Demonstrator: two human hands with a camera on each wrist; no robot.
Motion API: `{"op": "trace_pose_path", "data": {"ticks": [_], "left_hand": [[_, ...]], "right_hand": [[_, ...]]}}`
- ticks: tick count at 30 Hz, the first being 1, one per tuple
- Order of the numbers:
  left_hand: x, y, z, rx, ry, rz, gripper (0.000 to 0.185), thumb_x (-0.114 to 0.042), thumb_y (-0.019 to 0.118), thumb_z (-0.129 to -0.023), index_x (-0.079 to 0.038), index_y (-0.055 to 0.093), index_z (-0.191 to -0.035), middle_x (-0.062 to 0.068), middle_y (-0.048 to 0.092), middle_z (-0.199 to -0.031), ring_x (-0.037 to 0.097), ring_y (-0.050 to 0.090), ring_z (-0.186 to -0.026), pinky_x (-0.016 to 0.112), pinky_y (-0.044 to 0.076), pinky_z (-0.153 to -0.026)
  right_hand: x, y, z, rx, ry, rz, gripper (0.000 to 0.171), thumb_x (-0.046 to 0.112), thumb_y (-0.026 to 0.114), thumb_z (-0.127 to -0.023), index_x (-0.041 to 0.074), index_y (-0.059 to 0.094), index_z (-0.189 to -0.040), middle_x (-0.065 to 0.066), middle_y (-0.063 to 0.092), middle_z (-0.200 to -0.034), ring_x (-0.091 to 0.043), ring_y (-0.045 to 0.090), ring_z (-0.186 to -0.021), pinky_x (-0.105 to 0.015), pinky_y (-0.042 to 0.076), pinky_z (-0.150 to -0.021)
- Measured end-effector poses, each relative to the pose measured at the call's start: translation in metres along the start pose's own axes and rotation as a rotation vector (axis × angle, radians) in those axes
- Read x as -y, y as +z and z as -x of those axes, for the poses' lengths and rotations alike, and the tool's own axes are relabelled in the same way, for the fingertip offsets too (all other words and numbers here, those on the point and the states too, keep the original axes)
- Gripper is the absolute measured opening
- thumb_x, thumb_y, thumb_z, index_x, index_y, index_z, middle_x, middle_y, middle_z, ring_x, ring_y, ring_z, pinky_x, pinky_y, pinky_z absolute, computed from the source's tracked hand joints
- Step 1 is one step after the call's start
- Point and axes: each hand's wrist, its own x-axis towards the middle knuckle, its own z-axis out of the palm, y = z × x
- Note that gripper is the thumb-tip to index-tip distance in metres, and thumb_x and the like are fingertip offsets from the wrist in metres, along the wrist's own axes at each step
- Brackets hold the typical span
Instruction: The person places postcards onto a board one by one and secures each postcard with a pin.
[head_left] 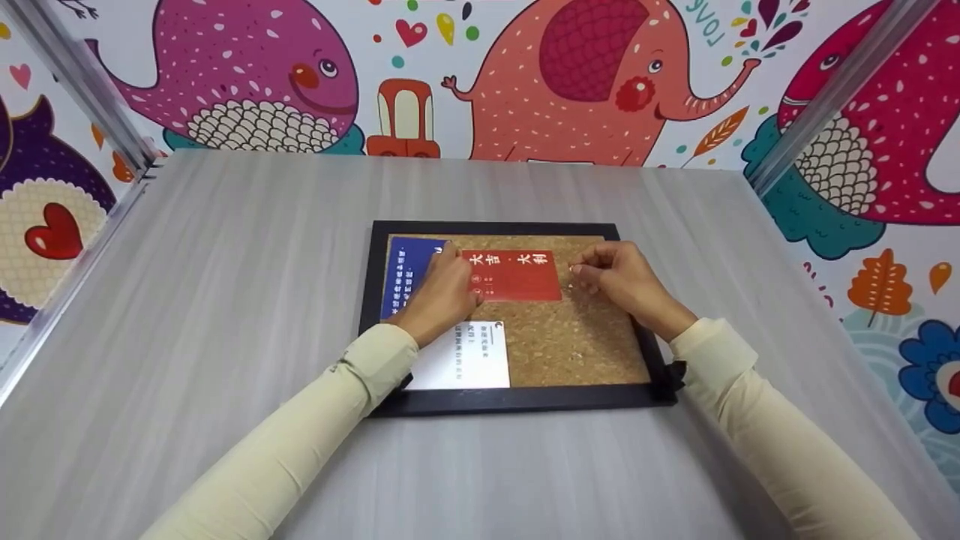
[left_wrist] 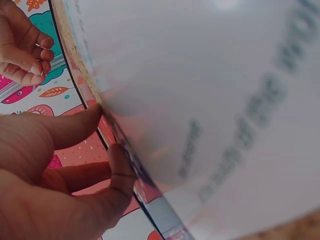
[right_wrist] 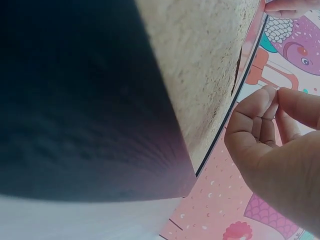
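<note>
A red card (head_left: 517, 276) with white characters lies on a cork board (head_left: 577, 345) in a black frame. My left hand (head_left: 442, 289) rests at the card's left end, thumb and fingertips pressing against it; in the left wrist view the same hand (left_wrist: 70, 170) touches the board's surface. Just right of the card, my right hand (head_left: 622, 281) pinches a tiny pale thing, too small to make out, between thumb and forefinger. The right wrist view shows that hand (right_wrist: 275, 125) with its fingertips together, off the board.
A blue card (head_left: 401, 281) is at the board's upper left, partly behind my left hand. Below it lies a white card (head_left: 480, 360) with dark print. The black frame (head_left: 525, 399) rests on a grey table (head_left: 247, 247), before a wall with painted animals (head_left: 570, 82).
</note>
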Motion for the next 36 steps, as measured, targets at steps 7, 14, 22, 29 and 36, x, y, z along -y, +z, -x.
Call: {"op": "trace_pose_path", "data": {"ticks": [7, 14, 22, 29, 36], "left_hand": [[-0.002, -0.002, 0.001, 0.004, -0.008, 0.031, 0.014, -0.002, 0.085, -0.087, 0.005, 0.074, -0.084, 0.022, 0.058, -0.121, 0.036, 0.060, -0.103, 0.046, 0.055, -0.097], [-0.002, -0.003, 0.001, 0.015, -0.015, 0.037, 0.014, -0.004, 0.086, -0.087, 0.005, 0.076, -0.088, 0.021, 0.058, -0.123, 0.035, 0.060, -0.105, 0.045, 0.055, -0.095], [-0.001, 0.000, 0.000, 0.002, -0.013, 0.004, 0.017, -0.004, 0.087, -0.086, 0.004, 0.074, -0.080, 0.022, 0.059, -0.121, 0.033, 0.062, -0.102, 0.043, 0.058, -0.094], [-0.001, 0.002, -0.001, 0.009, -0.020, -0.007, 0.016, -0.005, 0.087, -0.087, 0.006, 0.076, -0.085, 0.022, 0.059, -0.122, 0.034, 0.063, -0.103, 0.042, 0.058, -0.096], [0.005, 0.006, -0.005, 0.006, -0.008, -0.048, 0.021, -0.007, 0.088, -0.087, -0.001, 0.071, -0.075, 0.020, 0.060, -0.121, 0.032, 0.063, -0.101, 0.041, 0.058, -0.094]], "right_hand": [[0.001, 0.000, -0.002, 0.007, 0.025, -0.010, 0.015, 0.000, 0.069, -0.105, -0.013, 0.073, -0.112, -0.015, 0.072, -0.093, -0.014, 0.061, -0.072, -0.025, 0.054, -0.064], [0.003, 0.000, -0.004, 0.014, 0.038, 0.019, 0.016, 0.002, 0.068, -0.106, -0.010, 0.075, -0.114, -0.019, 0.073, -0.100, -0.019, 0.063, -0.076, -0.027, 0.056, -0.065], [0.001, 0.002, -0.010, 0.019, 0.001, 0.007, 0.014, -0.002, 0.068, -0.105, -0.012, 0.074, -0.112, -0.022, 0.075, -0.098, -0.018, 0.065, -0.076, -0.027, 0.058, -0.068], [0.001, 0.007, -0.017, 0.005, -0.014, 0.012, 0.011, -0.004, 0.070, -0.103, -0.013, 0.074, -0.109, -0.015, 0.074, -0.091, -0.014, 0.064, -0.072, -0.026, 0.057, -0.065], [0.004, 0.010, -0.024, -0.003, 0.006, 0.024, 0.008, -0.002, 0.073, -0.102, -0.009, 0.076, -0.104, -0.012, 0.074, -0.088, -0.016, 0.063, -0.072, -0.027, 0.055, -0.064]]}}
